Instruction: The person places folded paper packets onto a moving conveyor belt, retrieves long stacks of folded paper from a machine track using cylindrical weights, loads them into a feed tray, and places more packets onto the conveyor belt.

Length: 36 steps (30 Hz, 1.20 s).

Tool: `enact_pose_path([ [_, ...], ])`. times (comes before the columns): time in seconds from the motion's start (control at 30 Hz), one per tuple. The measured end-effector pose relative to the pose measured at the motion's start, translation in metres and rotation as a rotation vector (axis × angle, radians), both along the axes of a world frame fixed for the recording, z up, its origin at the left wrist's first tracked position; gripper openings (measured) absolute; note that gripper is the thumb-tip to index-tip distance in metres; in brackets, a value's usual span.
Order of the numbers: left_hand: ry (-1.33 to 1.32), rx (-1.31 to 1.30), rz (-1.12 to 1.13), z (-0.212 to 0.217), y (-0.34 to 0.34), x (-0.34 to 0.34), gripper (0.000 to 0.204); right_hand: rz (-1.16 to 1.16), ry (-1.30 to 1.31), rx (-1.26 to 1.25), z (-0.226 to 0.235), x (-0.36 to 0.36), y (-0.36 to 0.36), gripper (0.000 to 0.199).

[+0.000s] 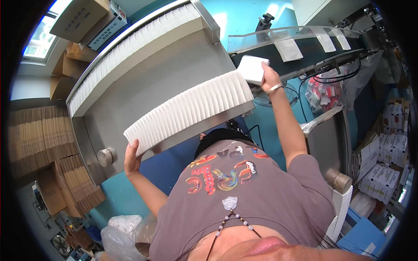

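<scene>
My right hand [271, 81] is closed on a flat white tissue pack [253, 69], held at the right end of a long row of similar white packs [191, 108]. The row stands on edge, packed closely, along the near side of a grey metal tray table [152, 69]. At the row's left end, my left hand [132, 160] rests with outstretched fingers against the last packs. Part of that hand's grip is hidden by the row. A second row of white packs [143, 39] lines the table's far side.
A dark conveyor [261, 63] carrying several white packs [288, 50] runs to the upper right. Stacked flat cardboard [41, 130] stands at the left, below cardboard boxes [80, 19]. A clear bag of coloured pieces [324, 93] hangs right of my right arm, near a metal surface [328, 139].
</scene>
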<state>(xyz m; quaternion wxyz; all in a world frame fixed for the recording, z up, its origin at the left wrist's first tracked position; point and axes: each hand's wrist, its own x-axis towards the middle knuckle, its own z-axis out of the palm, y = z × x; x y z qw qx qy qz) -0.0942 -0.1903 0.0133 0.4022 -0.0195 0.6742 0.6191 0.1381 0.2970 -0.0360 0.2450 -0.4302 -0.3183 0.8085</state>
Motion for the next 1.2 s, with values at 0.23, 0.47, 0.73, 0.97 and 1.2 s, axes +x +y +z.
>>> enact_pose_path([
  [0.23, 0.015, -0.02, 0.016, 0.007, 0.009, 0.006, 0.07, 0.487, -0.112, 0.207, 0.036, -0.006, -0.045, 0.047],
  [0.47, 0.017, 0.001, 0.01, 0.004, 0.006, 0.005, 0.071, 0.55, -0.288, 0.356, 0.025, -0.006, -0.033, 0.032],
  [0.73, 0.039, 0.003, 0.035, -0.005, 0.007, 0.005, 0.065, 0.296, 0.008, -0.161, 0.016, -0.005, -0.021, 0.057],
  [0.97, 0.064, -0.003, 0.032, -0.003, 0.009, 0.006, 0.066, 0.389, -0.01, 0.067, 0.037, -0.013, -0.05, 0.044],
  [1.2, -0.001, 0.028, -0.032, 0.001, 0.01, 0.006, 0.072, -0.054, 0.114, -0.14, -0.021, -0.006, 0.01, 0.047],
])
